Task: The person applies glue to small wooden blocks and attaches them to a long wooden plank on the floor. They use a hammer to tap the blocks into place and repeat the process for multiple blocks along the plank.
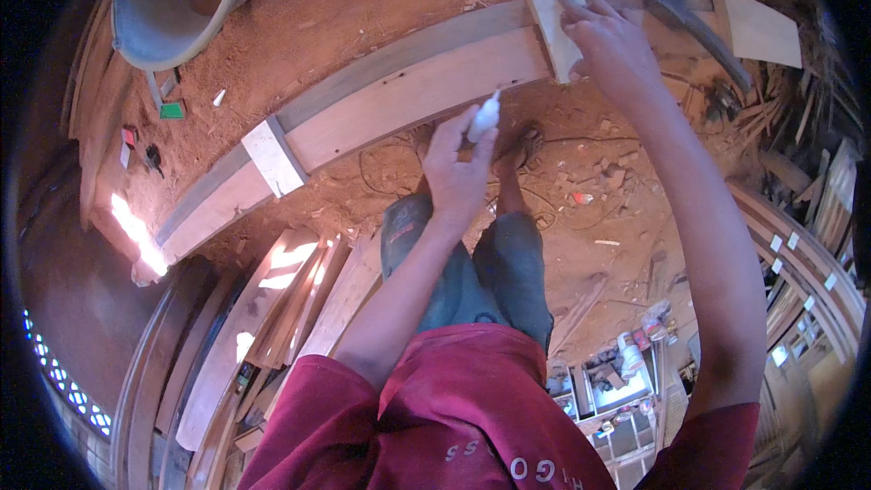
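Observation:
My left hand (451,168) pinches a small white glue bottle (486,120) with a thin nozzle pointing up and away from me. The nozzle tip is just off the near edge of a long wooden beam (399,86). On the beam's right part lies a pale flat wood piece (550,27), set crosswise. My right hand (619,47) touches that piece with its fingers apart, the index finger stretched along its far end. Another pale wood piece (272,159) crosses the beam at the left. A hammer (694,27) lies right of my right hand.
A pale board (760,29) lies at the beam's right end. Upper left stands a grey bucket (172,54). Stacked planks (240,336) fill the lower left. More boards (807,263) and a tray (621,390) of items are at the right. Wood scraps litter the dirt floor.

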Motion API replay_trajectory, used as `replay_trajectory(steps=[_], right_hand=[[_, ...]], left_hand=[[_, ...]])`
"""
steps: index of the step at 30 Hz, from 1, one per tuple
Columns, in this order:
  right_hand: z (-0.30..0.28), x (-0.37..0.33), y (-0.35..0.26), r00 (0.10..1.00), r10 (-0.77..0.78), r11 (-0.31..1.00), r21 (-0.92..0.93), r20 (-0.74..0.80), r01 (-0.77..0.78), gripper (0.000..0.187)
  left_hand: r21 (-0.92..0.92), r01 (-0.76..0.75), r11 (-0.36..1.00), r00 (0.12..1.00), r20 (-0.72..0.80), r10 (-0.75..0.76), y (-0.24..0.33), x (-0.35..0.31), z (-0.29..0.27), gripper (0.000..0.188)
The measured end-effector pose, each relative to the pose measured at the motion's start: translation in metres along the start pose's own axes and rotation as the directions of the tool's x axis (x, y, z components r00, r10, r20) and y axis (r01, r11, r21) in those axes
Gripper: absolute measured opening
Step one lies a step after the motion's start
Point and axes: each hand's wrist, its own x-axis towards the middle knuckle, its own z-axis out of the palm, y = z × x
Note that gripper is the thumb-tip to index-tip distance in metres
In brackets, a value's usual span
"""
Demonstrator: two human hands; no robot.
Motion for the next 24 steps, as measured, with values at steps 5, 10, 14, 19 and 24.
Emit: replay_trajectory(steps=[5,10,14,19,24], right_hand=[[0.0,0.0,0.003,1.0,0.005,1.0,0.004,0.008,-0.005,0.053],[0.001,0.001,0.004,1.0,0.007,0.999,-0.039,-0.004,-0.007,0.041],[0.002,0.002,0.003,0.999,0.034,0.999,-0.017,0.04,-0.033,0.052],[-0.002,-0.001,0.003,0.999,0.037,0.999,0.039,0.01,-0.037,0.047],[-0.003,0.0,0.004,0.999,0.03,0.998,0.055,0.022,-0.032,0.046]], left_hand=[[-0.045,-0.063,0.997,0.994,-0.086,0.059,0.007,0.027,-0.022,0.03],[-0.093,-0.1,0.991,0.978,-0.19,0.081,-0.007,0.058,-0.042,0.03],[0.205,-0.096,0.974,0.951,-0.27,0.15,-0.018,0.068,-0.056,0.027],[0.05,-0.021,0.999,0.962,-0.272,0.033,-0.02,0.055,-0.055,0.028],[0.024,-0.068,0.997,0.964,-0.254,0.072,-0.026,0.049,-0.056,0.028]])
